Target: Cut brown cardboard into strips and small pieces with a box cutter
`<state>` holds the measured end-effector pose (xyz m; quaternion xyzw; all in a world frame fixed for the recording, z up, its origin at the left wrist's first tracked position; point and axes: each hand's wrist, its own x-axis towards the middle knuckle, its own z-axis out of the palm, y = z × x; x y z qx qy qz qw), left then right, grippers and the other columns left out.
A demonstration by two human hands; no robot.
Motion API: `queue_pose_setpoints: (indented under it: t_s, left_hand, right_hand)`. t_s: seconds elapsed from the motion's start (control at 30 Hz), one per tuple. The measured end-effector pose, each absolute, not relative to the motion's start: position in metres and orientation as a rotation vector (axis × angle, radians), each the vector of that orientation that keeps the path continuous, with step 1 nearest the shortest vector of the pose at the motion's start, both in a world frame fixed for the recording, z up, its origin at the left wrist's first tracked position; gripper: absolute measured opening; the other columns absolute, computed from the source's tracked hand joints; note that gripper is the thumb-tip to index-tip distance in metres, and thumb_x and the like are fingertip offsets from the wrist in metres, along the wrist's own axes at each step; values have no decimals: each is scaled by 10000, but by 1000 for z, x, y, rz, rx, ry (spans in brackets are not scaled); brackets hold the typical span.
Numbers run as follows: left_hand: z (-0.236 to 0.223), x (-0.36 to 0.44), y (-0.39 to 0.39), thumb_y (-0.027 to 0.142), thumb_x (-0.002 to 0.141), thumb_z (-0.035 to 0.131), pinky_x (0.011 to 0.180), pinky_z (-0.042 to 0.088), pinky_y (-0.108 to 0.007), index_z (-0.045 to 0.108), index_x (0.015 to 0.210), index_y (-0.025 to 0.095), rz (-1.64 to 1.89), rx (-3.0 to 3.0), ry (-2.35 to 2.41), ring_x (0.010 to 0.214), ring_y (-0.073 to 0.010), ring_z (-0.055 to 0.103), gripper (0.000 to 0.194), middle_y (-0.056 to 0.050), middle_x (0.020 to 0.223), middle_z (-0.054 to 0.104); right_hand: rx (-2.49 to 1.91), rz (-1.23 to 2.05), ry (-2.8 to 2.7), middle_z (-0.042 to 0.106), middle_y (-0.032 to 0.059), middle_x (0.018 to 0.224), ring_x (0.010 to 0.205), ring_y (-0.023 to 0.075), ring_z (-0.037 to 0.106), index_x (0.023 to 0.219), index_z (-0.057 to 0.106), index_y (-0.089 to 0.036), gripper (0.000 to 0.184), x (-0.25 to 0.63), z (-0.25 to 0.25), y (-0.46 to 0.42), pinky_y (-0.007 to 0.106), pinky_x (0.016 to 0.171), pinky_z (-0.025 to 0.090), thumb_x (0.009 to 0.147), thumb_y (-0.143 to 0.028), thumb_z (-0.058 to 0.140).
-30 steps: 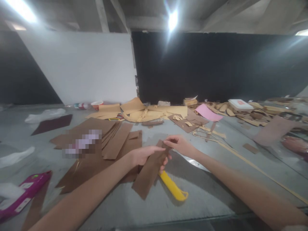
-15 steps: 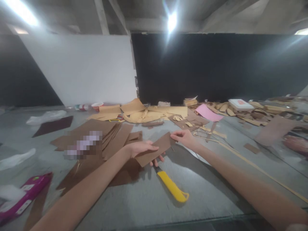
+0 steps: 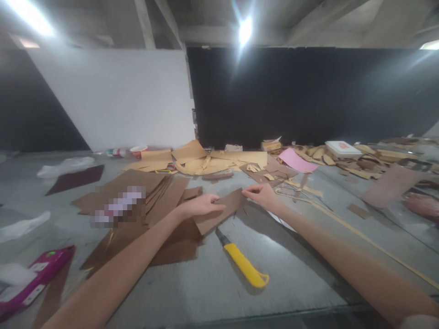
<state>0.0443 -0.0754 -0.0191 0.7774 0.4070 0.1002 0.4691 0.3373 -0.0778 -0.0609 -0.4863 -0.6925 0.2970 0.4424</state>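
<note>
My right hand (image 3: 262,196) pinches the upper right corner of a small rectangular brown sheet (image 3: 219,214), between thumb and fingertips. At the sheet's upper left edge is my left hand (image 3: 202,204), its thumb over the front face and its fingers partly hidden. The sheet is tilted, its lower left corner near the table. Just below it lies a yellow utility knife (image 3: 245,265), blade towards the sheet. Beside my left forearm, a stack of larger brown sheets (image 3: 120,185) covers part of the table, with another brown sheet (image 3: 178,246) under the wrist.
A magenta object (image 3: 37,278) lies at the near left. Tan scraps (image 3: 236,161) run along the back, with a pink sheet (image 3: 297,160) and a white box (image 3: 343,149) farther right. A long thin tan strip (image 3: 370,242) crosses the grey table (image 3: 291,292) on the right.
My left fingers have come out from beneath the brown sheet and now sit at its upper edge. The sheet has lowered slightly, and the knife's blade shows more fully.
</note>
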Motion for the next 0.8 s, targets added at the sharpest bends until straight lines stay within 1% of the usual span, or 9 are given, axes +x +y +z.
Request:
queue_pose_setpoints:
  t_s: [0.07, 0.2, 0.27, 0.33, 0.43, 0.53, 0.6, 0.7, 0.8]
  left_hand:
    - [-18, 45, -73, 610, 879, 719, 689, 446, -271, 750, 1001, 185, 295, 2068, 988, 886, -238, 693, 444, -73, 1015, 780]
    - [-18, 46, -70, 585, 937, 621, 633, 391, -278, 720, 896, 189, 242, 2150, 979, 725, -205, 634, 410, -28, 824, 724]
    - [-18, 42, -65, 562, 942, 600, 617, 365, -283, 674, 817, 187, 331, 2221, 1093, 682, -199, 597, 401, -16, 738, 676]
    - [-18, 36, -57, 539, 951, 565, 629, 362, -289, 631, 775, 189, 478, 2304, 1210, 705, -209, 586, 397, -23, 727, 658]
    - [-18, 25, -44, 526, 955, 512, 661, 380, -298, 600, 763, 191, 589, 2323, 1269, 763, -227, 609, 396, -45, 796, 688]
    - [-20, 19, -39, 560, 935, 517, 663, 393, -293, 585, 758, 194, 546, 2271, 1254, 765, -228, 614, 413, -45, 807, 694]
    - [-20, 19, -40, 585, 941, 516, 659, 396, -286, 601, 795, 193, 510, 2238, 1220, 771, -226, 618, 426, -42, 824, 698]
    - [-20, 21, -45, 598, 950, 523, 644, 379, -277, 595, 808, 195, 465, 2226, 1203, 742, -210, 599, 433, -32, 814, 680]
    - [-21, 25, -48, 589, 945, 539, 627, 354, -268, 560, 777, 196, 440, 2251, 1188, 726, -197, 573, 428, -27, 794, 652]
  right_hand:
    - [-1214, 740, -1719, 810, 60, 808, 726, 228, 718, 867, 864, -186, 335, 337, -62, -75, 310, 645, 530, 850, -499, 747]
    - [-1232, 702, -1784, 817, 66, 844, 738, 233, 746, 956, 855, -179, 353, 335, -64, -72, 320, 687, 568, 929, -488, 687]
    - [-1291, 610, -1817, 831, 90, 958, 810, 247, 778, 1143, 823, -177, 399, 333, -64, -77, 354, 776, 601, 1029, -455, 560]
    - [-1328, 478, -1937, 802, 131, 1200, 1016, 275, 786, 1387, 715, -186, 471, 328, -63, -90, 404, 928, 600, 1099, -428, 431]
    - [-1055, 403, -2443, 521, 138, 1618, 1454, 277, 554, 1663, 414, -200, 626, 317, -63, -118, 416, 1202, 449, 1118, -508, 415]
    - [-761, 379, -2760, 270, 99, 1751, 1619, 253, 277, 1727, 236, -211, 747, 312, -67, -133, 426, 1334, 232, 1109, -603, 388]
    - [-929, 298, -2767, 251, 139, 1751, 1624, 286, 254, 1723, 240, -169, 798, 321, -73, -131, 465, 1333, 235, 1099, -656, 338]
    - [-1534, 84, -2600, 384, 251, 1674, 1579, 393, 338, 1666, 373, -74, 910, 357, -86, -120, 571, 1268, 336, 1057, -745, 288]
    - [-1839, -97, -2533, 456, 294, 1618, 1554, 408, 385, 1589, 483, -26, 934, 409, -97, -121, 550, 1228, 398, 1037, -761, 316]
